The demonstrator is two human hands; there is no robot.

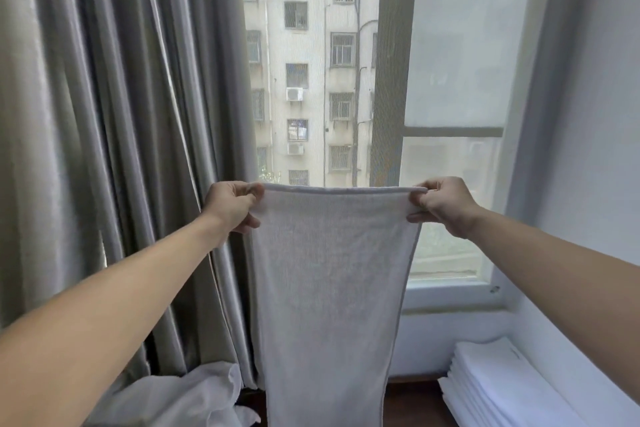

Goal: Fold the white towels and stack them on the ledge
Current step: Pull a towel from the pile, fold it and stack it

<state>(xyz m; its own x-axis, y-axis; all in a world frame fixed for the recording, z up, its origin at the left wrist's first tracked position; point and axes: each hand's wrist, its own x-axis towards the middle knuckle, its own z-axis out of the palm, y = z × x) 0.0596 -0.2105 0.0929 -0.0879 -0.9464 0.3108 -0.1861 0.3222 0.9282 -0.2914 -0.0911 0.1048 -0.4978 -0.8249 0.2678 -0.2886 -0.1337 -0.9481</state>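
A white towel (329,288) hangs straight down in front of me, stretched flat by its top edge. My left hand (232,206) pinches the top left corner and my right hand (441,206) pinches the top right corner, both held up at window height. The towel's lower end runs out of the frame at the bottom. A stack of several folded white towels (498,388) lies at the lower right on the dark wooden ledge (412,402). A loose heap of white cloth (183,399) sits at the lower left.
Grey curtains (121,132) hang along the left. A window (346,80) with a pale frame fills the middle, and a white wall (588,114) closes the right side just beside the folded stack.
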